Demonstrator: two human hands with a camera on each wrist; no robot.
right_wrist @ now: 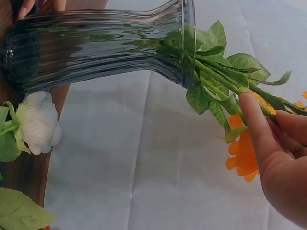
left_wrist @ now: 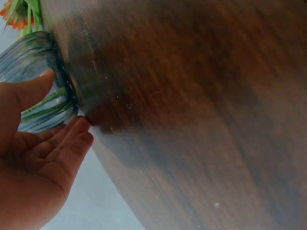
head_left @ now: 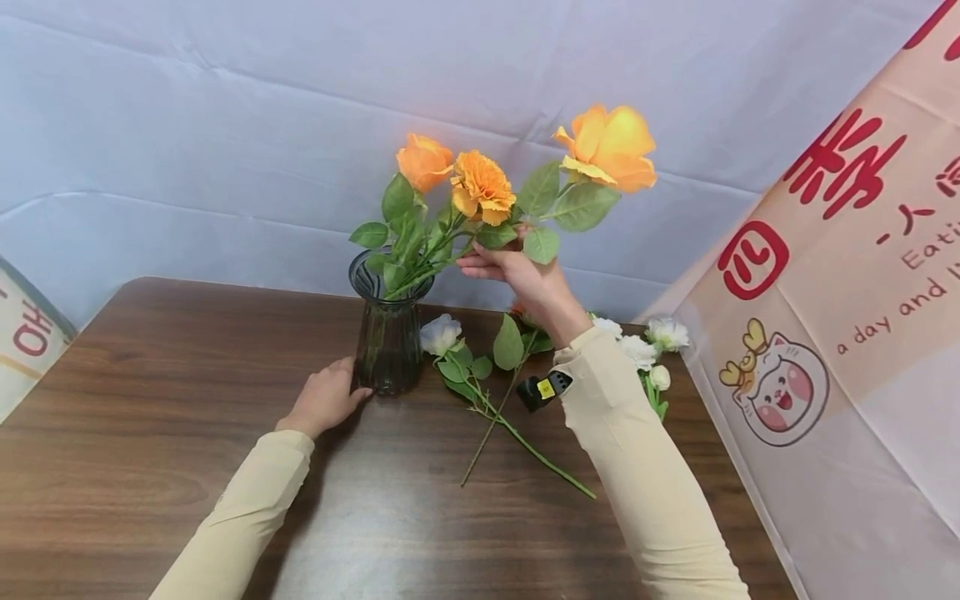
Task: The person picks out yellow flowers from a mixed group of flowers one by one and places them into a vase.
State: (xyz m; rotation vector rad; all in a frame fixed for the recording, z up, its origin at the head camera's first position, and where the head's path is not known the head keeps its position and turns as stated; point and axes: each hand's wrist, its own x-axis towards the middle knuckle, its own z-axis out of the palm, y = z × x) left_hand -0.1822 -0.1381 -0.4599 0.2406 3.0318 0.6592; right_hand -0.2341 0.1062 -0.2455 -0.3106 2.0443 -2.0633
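Observation:
A ribbed dark glass vase point(head_left: 388, 342) stands upright near the table's back edge. My left hand point(head_left: 324, 398) holds its base, the thumb and fingers on either side in the left wrist view. Leaning out of the vase's mouth are an orange rose point(head_left: 424, 162) and an orange carnation point(head_left: 482, 187). To the right of the mouth, my right hand point(head_left: 536, 283) pinches a green stem point(right_wrist: 218, 78) between thumb and fingers. A large yellow-orange rose point(head_left: 611, 150) rises above that hand. Stems show through the glass in the right wrist view.
On the wooden table point(head_left: 150, 400), a white rose point(head_left: 441, 335) lies right of the vase, its stem crossing another. White flowers point(head_left: 641, 352) lie farther right, partly behind the right forearm. A pale cloth point(head_left: 247, 150) hangs behind, and a printed banner point(head_left: 840, 275) borders the right side.

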